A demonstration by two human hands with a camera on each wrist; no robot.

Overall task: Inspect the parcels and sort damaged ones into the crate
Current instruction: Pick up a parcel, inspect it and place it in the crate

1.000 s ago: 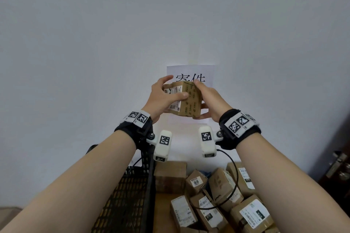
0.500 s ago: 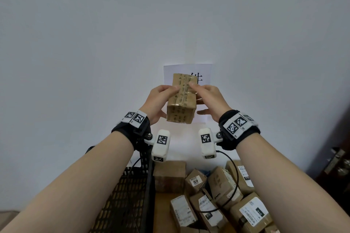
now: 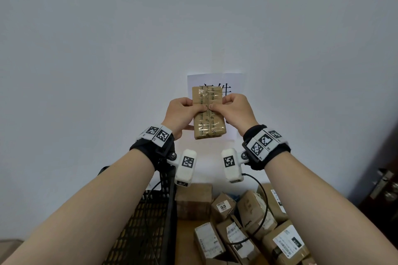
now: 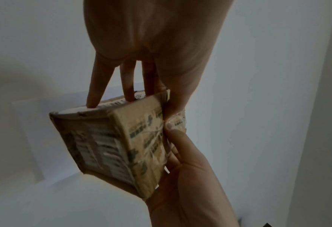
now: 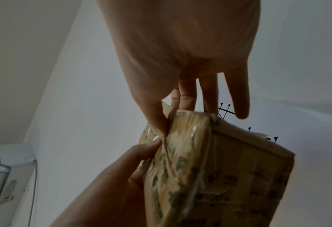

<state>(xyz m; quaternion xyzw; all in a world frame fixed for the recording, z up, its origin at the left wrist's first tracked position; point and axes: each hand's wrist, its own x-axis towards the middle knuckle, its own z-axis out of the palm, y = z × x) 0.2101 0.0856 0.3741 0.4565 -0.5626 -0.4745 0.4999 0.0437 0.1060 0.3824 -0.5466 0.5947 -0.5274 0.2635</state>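
Note:
A small brown cardboard parcel (image 3: 208, 101) wrapped in printed clear tape is held upright at chest height in front of the wall. My left hand (image 3: 182, 114) grips its left side, thumb on the taped front. My right hand (image 3: 232, 109) grips the right side, its thumb meeting the left thumb at the middle seam. In the left wrist view the parcel (image 4: 110, 144) shows a labelled face with my fingers (image 4: 92, 93) behind it. In the right wrist view the parcel (image 5: 215, 176) shows its taped face. The black mesh crate (image 3: 148, 219) stands low on the left.
Several more labelled cardboard parcels (image 3: 243, 221) lie heaped on a wooden surface at the lower right, beside the crate. A white paper sign (image 3: 234, 82) hangs on the wall behind the held parcel. A dark door with a handle (image 3: 383, 183) is at the right edge.
The parcel has been turned from a sideways tilt to upright, its taped seam now facing me. Both thumbs have come together on the front middle.

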